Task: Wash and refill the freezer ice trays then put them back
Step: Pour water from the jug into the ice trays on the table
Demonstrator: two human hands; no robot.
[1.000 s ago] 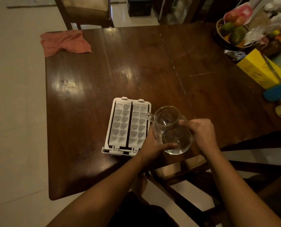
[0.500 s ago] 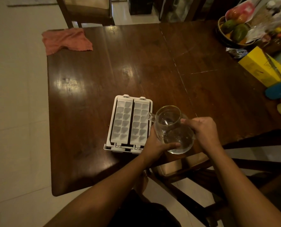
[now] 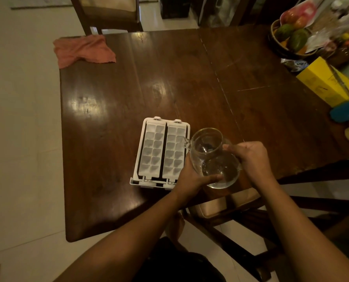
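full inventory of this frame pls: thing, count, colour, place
ice trays: 2, white, side by side in a white frame, near table edge
glass jug: 1, clear, holds water, tilted with spout over the right tray
table: 1, dark brown wood
cloth: 1, pinkish red, far left corner
fruit basket: 1, dark, green and red fruit, far right
yellow box: 1, right edge
blue object: 1, right edge, unclear what
chair: 1, dark wood, far side
left hand: under the jug's body
right hand: grips the jug's right side
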